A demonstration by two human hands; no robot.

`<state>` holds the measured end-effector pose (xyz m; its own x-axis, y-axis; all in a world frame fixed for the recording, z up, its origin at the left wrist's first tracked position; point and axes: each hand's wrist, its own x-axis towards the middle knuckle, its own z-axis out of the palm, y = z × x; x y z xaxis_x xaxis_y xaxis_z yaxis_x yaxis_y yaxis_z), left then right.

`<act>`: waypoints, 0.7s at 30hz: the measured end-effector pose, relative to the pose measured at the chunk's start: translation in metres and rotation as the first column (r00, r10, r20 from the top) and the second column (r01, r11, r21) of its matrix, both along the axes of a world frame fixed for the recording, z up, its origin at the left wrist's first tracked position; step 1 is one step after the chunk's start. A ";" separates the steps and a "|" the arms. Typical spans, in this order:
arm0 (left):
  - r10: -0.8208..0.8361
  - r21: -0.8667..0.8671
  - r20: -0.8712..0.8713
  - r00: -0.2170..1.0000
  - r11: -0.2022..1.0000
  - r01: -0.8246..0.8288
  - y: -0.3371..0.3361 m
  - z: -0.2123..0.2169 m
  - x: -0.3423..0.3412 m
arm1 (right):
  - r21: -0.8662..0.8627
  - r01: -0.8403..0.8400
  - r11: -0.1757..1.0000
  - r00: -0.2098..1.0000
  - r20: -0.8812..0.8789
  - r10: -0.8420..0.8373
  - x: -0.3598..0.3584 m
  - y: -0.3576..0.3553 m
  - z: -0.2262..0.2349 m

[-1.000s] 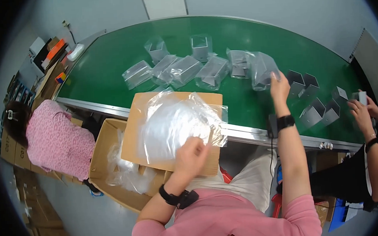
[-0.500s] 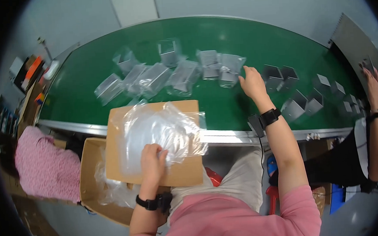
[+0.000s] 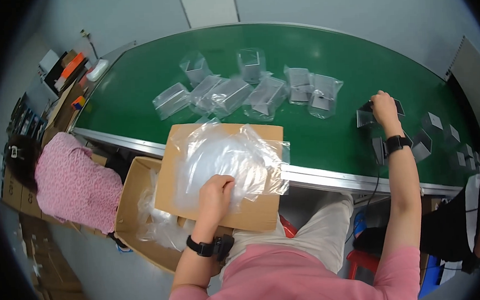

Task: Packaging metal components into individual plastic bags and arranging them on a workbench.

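Note:
A stack of clear plastic bags [image 3: 213, 162] lies on a flat piece of cardboard [image 3: 266, 217] over my lap. At the near side of that stack, my left hand [image 3: 216, 196] is closed, fingertips pinched on a bag. My right hand [image 3: 385, 111] reaches across the green table to the right and grips a dark grey open box [image 3: 365, 115], fingers bent over its upper edge and partly hiding it. Just right of this hand stands another grey box [image 3: 398, 107]. Several grey boxes in clear bags, such as a bagged box [image 3: 267, 97], lie left of centre.
More unbagged grey boxes [image 3: 432, 122] stand along the right of the green table [image 3: 305, 52]. A cardboard carton [image 3: 127, 212] with loose plastic sits at my left. People are close on both sides: a pink top [image 3: 79, 173] left, a dark-clothed person [image 3: 448, 236] right.
My right hand has moved right, from beside the bagged boxes to a grey box, and has closed on it. My left hand stays at the bags. The view has shifted.

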<state>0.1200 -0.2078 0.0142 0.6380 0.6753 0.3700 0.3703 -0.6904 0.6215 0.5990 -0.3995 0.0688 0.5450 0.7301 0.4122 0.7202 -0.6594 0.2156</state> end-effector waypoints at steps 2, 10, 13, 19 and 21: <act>0.022 -0.032 -0.009 1.000 0.999 -0.022 -0.003 0.005 0.004 | 0.002 -0.010 1.000 0.998 0.066 0.010 -0.017 0.002 0.004; -0.060 0.023 -0.033 0.998 0.998 0.061 -0.006 0.007 0.021 | 0.790 0.002 0.613 0.567 -0.506 0.650 -0.186 0.016 0.014; -0.072 0.019 -0.020 0.997 0.997 0.072 -0.013 0.004 0.029 | 0.842 -0.049 0.537 0.529 -0.434 0.729 -0.230 0.028 -0.021; -0.038 -0.011 -0.082 0.996 0.999 0.037 -0.020 0.002 0.031 | 0.823 0.083 0.562 0.540 -0.511 0.669 -0.273 0.044 -0.060; -0.034 -0.029 -0.082 0.996 0.999 0.032 -0.025 0.005 0.032 | 0.838 0.066 0.542 0.608 -0.465 0.644 -0.277 0.044 -0.063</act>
<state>0.1520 -0.2327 0.0189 0.6880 0.6623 0.2966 0.3984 -0.6864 0.6084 0.3225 -0.3558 0.0058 0.7057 0.5245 0.4764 0.5646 -0.0101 -0.8253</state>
